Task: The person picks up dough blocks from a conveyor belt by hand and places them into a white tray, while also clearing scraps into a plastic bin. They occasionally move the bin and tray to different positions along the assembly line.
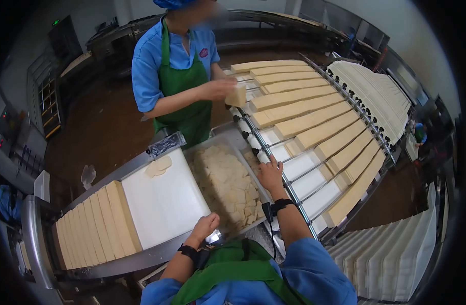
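My left hand (207,224) is closed at the near corner of the short white conveyor belt (159,206), beside a shiny metal piece (213,237); what its fingers hold, if anything, is hidden. My right hand (271,174) rests at the metal rail (294,195) of the wide conveyor, its fingers stretched forward and apart, with nothing visible in them. Between both hands stands a bin (192,165) heaped with thin, pale yellow flat pieces (225,178). Long pale yellow blocks (314,107) lie in lanes between thin rods on the wide conveyor.
Across the bin, a co-worker in a green apron (179,86) holds a pale piece (236,95). Several upright pale slabs (98,221) stand on the short conveyor, with loose flat pieces (159,165) at its far edge. Stacked white trays (383,264) stand at the right.
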Available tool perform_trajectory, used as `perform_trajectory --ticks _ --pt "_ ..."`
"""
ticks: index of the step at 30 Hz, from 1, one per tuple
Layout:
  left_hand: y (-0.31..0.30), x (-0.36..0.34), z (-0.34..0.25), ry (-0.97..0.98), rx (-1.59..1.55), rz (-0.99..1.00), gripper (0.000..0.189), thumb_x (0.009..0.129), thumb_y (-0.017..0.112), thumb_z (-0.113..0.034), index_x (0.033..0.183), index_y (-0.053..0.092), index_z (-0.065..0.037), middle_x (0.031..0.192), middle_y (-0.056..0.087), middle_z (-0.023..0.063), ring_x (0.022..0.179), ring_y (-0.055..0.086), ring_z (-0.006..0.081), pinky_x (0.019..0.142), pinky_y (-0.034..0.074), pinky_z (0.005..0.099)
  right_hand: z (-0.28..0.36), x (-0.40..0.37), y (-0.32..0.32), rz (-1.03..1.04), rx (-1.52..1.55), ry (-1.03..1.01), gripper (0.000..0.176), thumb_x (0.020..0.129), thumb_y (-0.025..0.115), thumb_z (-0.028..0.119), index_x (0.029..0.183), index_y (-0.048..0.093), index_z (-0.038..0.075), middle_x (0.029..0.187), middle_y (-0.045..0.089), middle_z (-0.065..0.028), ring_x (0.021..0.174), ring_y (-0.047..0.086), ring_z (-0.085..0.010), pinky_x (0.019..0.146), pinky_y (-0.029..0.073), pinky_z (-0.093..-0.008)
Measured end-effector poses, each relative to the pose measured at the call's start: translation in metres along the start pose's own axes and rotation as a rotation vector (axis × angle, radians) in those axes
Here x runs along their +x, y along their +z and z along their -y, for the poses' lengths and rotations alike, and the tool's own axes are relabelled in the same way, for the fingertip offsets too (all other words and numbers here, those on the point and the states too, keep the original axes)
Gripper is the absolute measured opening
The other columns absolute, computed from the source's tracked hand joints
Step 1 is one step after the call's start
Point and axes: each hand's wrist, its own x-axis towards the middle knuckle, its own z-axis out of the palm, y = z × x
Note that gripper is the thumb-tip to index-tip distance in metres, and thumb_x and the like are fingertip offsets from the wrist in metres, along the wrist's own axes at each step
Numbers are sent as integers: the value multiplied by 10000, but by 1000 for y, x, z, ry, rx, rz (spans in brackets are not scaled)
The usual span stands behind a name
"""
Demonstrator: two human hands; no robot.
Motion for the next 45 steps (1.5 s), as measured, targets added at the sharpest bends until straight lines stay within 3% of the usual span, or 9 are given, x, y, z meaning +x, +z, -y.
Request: perform_trajectory --ticks 21,24,31,32,37,41,45 --pt "-3 -2 3 6 19 42 210 888 498 -253 858 556 -53 721 610 146 675 597 327 634 476 359 3 1 -5 9 -25 -29 202 733 599 166 933 598 135 993 583 -111 1299 308 -299 1013 207 -582" --pt "-2 -2 6 -13 41 68 236 887 481 -303 889 551 -77 783 623 161 753 592 365 671 467 409 3 2 -4 10 -30 -24 204 737 594 167 938 602 133 998 584 -111 1302 305 -300 1014 206 -587" --pt "3 3 13 70 90 62 241 886 465 -323 898 557 -100 794 621 151 765 587 367 674 461 437 7 5 -14 139 -74 8 167 769 554 159 924 586 107 1044 590 -116 1311 298 -311 1010 235 -623" --pt "2 4 11 76 99 55 235 886 465 -323 895 557 -106 796 622 150 764 586 367 671 460 438 0 4 -3 70 -57 -10 166 771 558 167 927 581 116 1046 592 -109 1308 303 -317 1008 225 -630" --pt "4 3 9 67 80 24 247 885 477 -344 860 550 -109 749 602 153 725 576 364 638 445 452 4 1 -7 31 -53 -57 231 730 638 172 949 567 150 1035 557 -94 1294 314 -339 1007 222 -607" --pt "10 3 11 79 120 -9 287 880 488 -361 769 532 -100 673 576 154 671 565 361 600 427 456 5 2 -10 57 -48 -52 222 737 629 170 945 558 134 1041 548 -96 1296 308 -335 1006 219 -596" --pt "16 7 24 112 116 19 281 884 494 -369 791 542 -108 664 582 127 652 566 349 581 427 436 5 2 -9 37 -63 -61 237 729 632 149 952 556 128 1007 563 -101 1294 314 -332 998 231 -578"
